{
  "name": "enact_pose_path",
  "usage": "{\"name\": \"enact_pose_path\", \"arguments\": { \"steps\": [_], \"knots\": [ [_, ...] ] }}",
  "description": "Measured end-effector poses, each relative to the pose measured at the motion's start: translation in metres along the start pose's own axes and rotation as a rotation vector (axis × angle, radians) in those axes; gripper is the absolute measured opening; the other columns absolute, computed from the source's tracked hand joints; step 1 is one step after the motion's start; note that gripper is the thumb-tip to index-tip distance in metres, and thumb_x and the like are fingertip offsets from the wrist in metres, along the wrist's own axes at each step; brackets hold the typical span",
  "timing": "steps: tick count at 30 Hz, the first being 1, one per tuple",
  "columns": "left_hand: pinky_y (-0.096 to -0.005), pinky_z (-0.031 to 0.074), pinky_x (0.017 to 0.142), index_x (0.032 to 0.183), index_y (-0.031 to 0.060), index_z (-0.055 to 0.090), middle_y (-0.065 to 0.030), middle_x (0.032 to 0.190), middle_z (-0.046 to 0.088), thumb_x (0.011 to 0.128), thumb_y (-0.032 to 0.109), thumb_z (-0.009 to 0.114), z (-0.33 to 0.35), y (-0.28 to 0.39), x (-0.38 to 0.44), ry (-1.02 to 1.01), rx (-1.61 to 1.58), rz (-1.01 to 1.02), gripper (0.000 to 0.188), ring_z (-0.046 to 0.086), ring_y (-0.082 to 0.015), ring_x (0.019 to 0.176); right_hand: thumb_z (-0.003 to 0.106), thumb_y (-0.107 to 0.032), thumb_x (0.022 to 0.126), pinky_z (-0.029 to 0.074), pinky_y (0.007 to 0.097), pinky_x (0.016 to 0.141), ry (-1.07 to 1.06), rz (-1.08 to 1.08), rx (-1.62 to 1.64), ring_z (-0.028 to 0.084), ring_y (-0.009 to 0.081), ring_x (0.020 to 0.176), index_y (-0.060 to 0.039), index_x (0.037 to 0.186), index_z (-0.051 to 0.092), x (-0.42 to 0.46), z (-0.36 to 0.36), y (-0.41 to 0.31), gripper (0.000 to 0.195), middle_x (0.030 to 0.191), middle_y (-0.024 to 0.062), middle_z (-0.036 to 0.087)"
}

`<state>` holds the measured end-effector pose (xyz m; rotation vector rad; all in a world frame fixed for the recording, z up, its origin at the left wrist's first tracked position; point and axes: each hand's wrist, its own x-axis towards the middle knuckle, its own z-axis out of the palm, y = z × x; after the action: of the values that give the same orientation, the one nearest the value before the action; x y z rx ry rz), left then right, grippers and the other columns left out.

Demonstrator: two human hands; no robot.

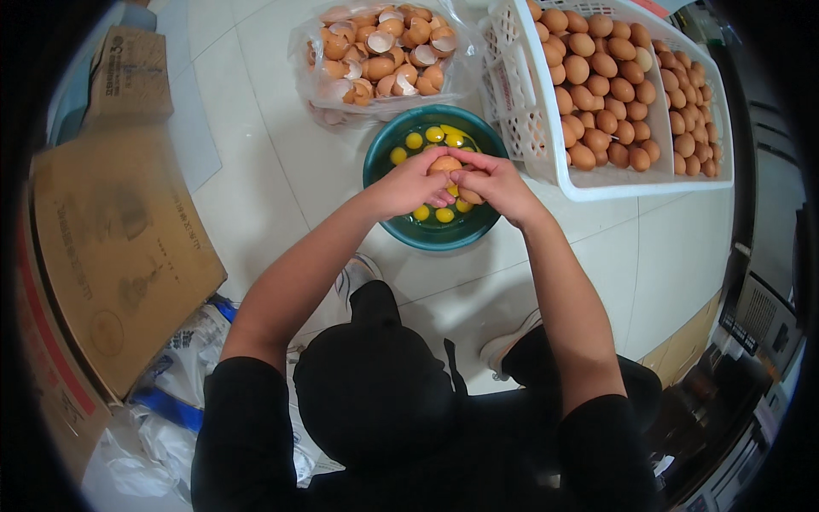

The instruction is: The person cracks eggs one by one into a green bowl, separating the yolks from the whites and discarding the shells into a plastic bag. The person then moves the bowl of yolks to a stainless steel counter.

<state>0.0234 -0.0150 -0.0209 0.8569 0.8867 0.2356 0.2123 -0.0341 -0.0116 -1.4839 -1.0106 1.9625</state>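
Over a green basin [377, 211] on the floor, my two hands meet with fingertips touching. A brown egg [445, 164] is held between them; whether its shell is cracked I cannot tell. My left hand [409, 182] grips this egg from the left. From the other side my right hand [499, 182] grips it, with a second brown egg [471, 196] tucked under the palm. Several egg yolks [445, 215] float in clear egg white inside the basin. The hands hide the basin's middle.
Behind the basin stands a clear plastic bag [307, 83] full of broken eggshells [381, 42]. At the right, a white plastic crate [569, 189] with a divider holds many brown eggs [598, 86]. Cardboard boxes [121, 256] and plastic packaging [185, 365] crowd the left side.
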Motion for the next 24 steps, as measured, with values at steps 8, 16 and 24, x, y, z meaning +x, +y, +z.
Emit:
{"name": "enact_pose_path", "arguments": {
  "steps": [8,16,24],
  "knots": [
    [-0.0306,0.053,0.083,0.135,0.0021,0.035,-0.0113,0.109,0.057,0.094,0.011,0.039,-0.013,0.003,0.005,-0.111,0.044,-0.073,0.042,0.064,-0.0200,0.095,0.061,-0.007,0.081,0.042,0.0200,0.057,-0.023,0.010,-0.036,0.050,0.0059,0.059,0.0024,0.120,0.058,0.006,-0.007,0.008,0.040,0.068,-0.0001,0.057],
    [-0.0308,0.052,0.079,0.137,0.0021,0.036,-0.0124,0.115,0.055,0.090,0.008,0.042,-0.021,0.015,0.001,-0.048,0.295,-0.061,0.047,0.064,-0.0209,0.087,0.062,-0.010,0.079,0.049,0.0281,0.064,0.138,-0.224,-0.466,0.061,0.0154,0.068,-0.0060,0.112,0.064,-0.001,-0.006,0.000,0.033,0.079,0.0066,0.064],
    [-0.0382,0.050,0.077,0.128,0.0030,0.046,-0.0150,0.104,0.052,0.079,0.006,0.058,0.009,0.015,-0.008,0.323,1.207,0.351,0.050,0.059,-0.0307,0.091,0.065,-0.013,0.073,0.050,0.0410,0.069,0.441,-0.461,-1.039,0.061,0.0298,0.076,-0.0118,0.100,0.068,-0.015,0.009,-0.001,0.028,0.080,0.0099,0.061]
  ]
}}
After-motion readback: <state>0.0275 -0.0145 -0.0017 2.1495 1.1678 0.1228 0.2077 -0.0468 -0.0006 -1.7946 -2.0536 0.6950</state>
